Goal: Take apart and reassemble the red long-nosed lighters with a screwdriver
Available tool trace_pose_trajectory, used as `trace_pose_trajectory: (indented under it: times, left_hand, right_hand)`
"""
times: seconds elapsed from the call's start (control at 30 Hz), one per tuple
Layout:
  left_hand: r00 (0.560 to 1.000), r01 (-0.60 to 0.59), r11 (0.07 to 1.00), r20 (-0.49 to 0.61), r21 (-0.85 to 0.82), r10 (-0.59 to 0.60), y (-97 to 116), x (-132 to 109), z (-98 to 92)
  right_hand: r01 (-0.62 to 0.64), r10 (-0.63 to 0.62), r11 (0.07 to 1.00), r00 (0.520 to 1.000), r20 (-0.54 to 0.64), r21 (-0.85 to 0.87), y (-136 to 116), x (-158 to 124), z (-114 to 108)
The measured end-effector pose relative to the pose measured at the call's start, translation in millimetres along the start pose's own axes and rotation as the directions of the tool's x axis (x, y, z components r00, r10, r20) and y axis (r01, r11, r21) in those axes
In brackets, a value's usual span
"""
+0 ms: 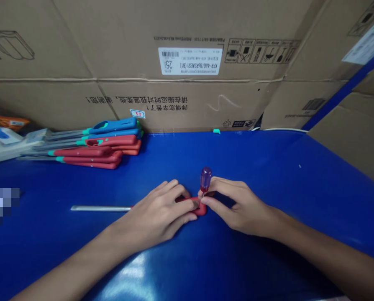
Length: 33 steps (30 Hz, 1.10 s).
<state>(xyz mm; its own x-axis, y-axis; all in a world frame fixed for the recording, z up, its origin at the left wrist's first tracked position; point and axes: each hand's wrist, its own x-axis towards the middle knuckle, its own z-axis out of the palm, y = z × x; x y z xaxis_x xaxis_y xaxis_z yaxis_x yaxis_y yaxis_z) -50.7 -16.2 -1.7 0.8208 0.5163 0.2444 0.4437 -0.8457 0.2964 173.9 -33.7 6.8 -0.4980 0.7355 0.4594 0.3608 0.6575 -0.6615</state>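
Observation:
A red long-necked lighter (202, 210) lies flat on the blue table, its metal tube (101, 208) pointing left. My left hand (163, 207) is closed over the handle and presses it to the tabletop, covering most of it. At the handle's right end, a small screwdriver (206, 179) with a clear purple grip stands nearly upright. Thumb and fingers of my right hand (237, 202) pinch it low, near the shaft. Its tip is at the handle, but the exact contact point is hidden by my fingers.
Several red and blue long-necked lighters (111, 144) are piled at the back left. Beside them lies an orange packet (6, 122). Cardboard panels (206, 21) wall the blue table (252, 163) at the back and right. A small green piece (216, 131) sits by the rear panel.

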Motion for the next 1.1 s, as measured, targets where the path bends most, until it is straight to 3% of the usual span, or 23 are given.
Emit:
trace_pose_trajectory:
  times: [0.27,0.47,0.67,0.87,1.1]
  left_hand:
    - [1.0,-0.018,1.0,-0.015,-0.02,0.017,-0.6,0.0,0.7]
    - [1.0,-0.009,1.0,-0.021,-0.015,0.009,0.7,0.1,0.1]
    - [0.999,-0.025,1.0,-0.042,-0.004,0.024,0.8,0.0,0.2]
    - [1.0,-0.011,1.0,-0.026,-0.013,0.01,1.6,0.7,-0.4]
    - [0.999,-0.022,1.0,-0.046,0.004,0.022,1.1,0.5,1.0]
  right_hand:
    - [-0.049,0.049,0.999,0.999,-0.023,0.019,3.2,-0.5,1.6]
    - [-0.036,0.036,0.999,0.998,0.045,0.017,2.3,0.7,0.9]
    - [-0.03,0.03,0.999,1.0,-0.009,0.021,2.6,0.1,1.7]
    - [-0.075,0.073,0.996,0.996,0.048,0.042,1.9,1.3,0.2]
    - [-0.051,0.051,0.998,0.999,-0.012,0.022,2.9,0.2,3.3]
